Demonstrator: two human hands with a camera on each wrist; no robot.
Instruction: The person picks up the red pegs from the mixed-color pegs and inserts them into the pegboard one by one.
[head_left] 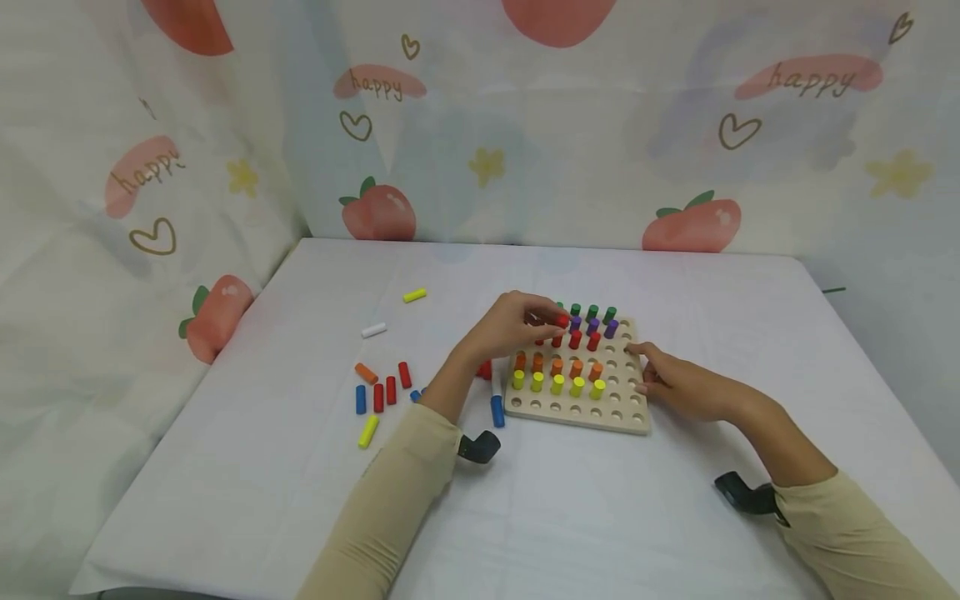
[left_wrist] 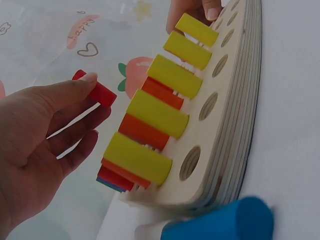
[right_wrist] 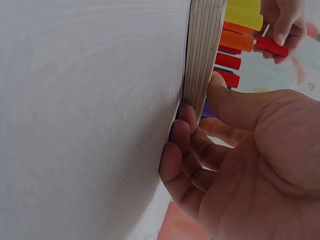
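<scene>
In the head view my left hand is over the wooden pegboard, pinching a red peg between thumb and fingers. The left wrist view shows this red peg tilted and clear of the holes. Rows of pegs stand in the board: yellow pegs nearest me, then orange pegs, red pegs, purple pegs and green pegs at the back. My right hand grips the board's right edge, thumb at the top face and fingertips along its layered side.
Left of the board lie several loose pegs, among them red pegs, a blue peg, an orange peg and a yellow peg. Farther back are a white peg and another yellow peg. Another blue peg lies beside the board's left corner.
</scene>
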